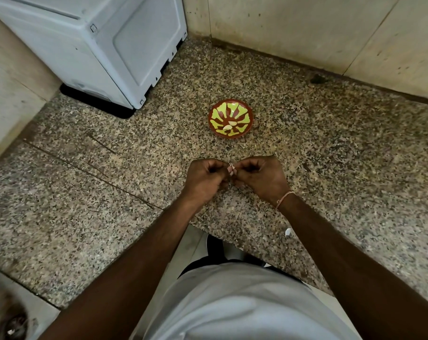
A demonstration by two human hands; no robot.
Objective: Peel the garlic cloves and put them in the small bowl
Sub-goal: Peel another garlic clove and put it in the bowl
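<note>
A speckled granite counter (pixel 330 153) carries a white appliance (pixel 114 52) and a small red bowl with yellow-green petals (pixel 230 118), in which two peeled cloves (pixel 230 126) lie. Near it, a pale garlic clove (pixel 231 169) is pinched between left hand (pixel 204 179) and right hand (pixel 262 177). The skin is best loosened at the tip and drawn off gently.

Near the centre of the frame, the left hand (pixel 204 179) and the right hand (pixel 262 176) meet above the speckled granite desk (pixel 330 153), and both pinch one garlic clove (pixel 231 169) between curled fingers (pixel 240 173). Above them stands the small bowl (pixel 230 118), red with a yellow-green pattern, with two peeled cloves (pixel 229 126) inside. A white appliance (pixel 105 45) fills the upper left.
</note>
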